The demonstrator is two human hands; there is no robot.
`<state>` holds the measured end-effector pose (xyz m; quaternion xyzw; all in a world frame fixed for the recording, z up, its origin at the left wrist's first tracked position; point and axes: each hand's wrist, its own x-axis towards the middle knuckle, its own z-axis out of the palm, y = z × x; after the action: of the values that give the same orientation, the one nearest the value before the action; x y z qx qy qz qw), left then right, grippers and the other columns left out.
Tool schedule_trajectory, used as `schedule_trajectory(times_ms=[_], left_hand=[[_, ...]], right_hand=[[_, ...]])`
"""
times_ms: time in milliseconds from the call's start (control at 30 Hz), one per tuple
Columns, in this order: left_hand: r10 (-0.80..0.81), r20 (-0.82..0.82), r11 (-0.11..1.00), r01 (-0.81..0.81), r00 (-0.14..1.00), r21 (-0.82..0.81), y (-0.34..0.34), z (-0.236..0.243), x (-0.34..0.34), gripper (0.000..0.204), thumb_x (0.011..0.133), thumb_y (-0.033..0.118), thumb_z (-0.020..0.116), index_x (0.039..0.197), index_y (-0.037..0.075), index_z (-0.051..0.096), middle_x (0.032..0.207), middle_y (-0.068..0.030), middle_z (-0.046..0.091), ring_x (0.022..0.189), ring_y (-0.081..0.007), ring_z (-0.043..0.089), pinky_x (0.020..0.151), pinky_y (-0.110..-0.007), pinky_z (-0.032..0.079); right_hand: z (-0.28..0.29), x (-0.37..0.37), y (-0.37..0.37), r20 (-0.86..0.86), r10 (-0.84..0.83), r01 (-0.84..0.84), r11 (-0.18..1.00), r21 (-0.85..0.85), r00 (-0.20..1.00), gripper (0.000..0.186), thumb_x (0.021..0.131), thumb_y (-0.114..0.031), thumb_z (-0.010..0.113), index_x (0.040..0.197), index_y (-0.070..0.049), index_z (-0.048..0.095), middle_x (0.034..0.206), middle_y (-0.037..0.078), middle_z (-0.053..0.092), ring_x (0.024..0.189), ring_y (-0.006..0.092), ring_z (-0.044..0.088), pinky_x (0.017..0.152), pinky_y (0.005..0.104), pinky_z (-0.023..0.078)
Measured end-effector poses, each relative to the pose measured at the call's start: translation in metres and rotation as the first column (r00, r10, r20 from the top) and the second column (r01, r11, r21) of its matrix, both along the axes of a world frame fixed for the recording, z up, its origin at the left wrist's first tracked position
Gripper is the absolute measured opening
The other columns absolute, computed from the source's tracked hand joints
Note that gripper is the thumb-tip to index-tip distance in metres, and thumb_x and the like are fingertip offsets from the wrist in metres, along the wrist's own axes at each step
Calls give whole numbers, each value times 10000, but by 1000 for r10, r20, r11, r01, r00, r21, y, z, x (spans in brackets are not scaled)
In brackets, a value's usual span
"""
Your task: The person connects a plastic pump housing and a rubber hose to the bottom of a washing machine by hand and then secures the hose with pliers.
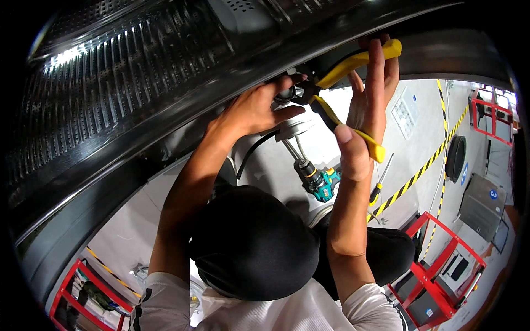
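Observation:
My right hand (367, 110) holds pliers (342, 69) with yellow and black handles, under the edge of a large ribbed metal drum-like part (127, 83). The handles are spread wide, my thumb on the lower one and my fingers by the upper one. Their dark jaws sit at a dark round fitting (284, 95) below the rim. My left hand (256, 107) curls its fingers around this fitting, fingertips close to the jaws and thumb stretched beneath. Just below is a pale round piece (292, 130). What the jaws grip is too dark to make out.
A teal and black power drill (320, 185) is below my hands, with a yellow-handled screwdriver (377, 193) to its right. A black hose (251, 151) curves down at the left. Red-framed carts (436, 270) and yellow-black floor tape (417, 179) lie farther right.

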<state>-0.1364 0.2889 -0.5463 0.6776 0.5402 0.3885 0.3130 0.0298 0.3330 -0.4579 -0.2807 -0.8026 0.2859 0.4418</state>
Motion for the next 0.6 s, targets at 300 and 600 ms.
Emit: schedule_trajectory(times_ms=[300, 600], left_hand=[[-7, 62, 999, 10, 998, -54, 0, 6, 1, 536, 767, 357, 730, 1222, 124, 570, 1080, -121, 635, 970, -311, 614, 827, -379, 484], [19, -29, 1000, -19, 999, -4, 2, -6, 2, 528, 765, 309, 741, 1234, 142, 567, 1001, -124, 630, 916, -310, 605, 792, -381, 474]], right_hand=[[2, 8, 3, -74, 38, -45, 995, -90, 997, 998, 631, -476, 595, 1447, -20, 242, 1429, 224, 160, 1307, 387, 293, 1018, 485, 344], [8, 7, -1, 51, 55, -51, 995, -83, 997, 988, 628, -466, 564, 1454, -45, 223, 1489, 205, 91, 1355, 391, 247, 1041, 547, 306]])
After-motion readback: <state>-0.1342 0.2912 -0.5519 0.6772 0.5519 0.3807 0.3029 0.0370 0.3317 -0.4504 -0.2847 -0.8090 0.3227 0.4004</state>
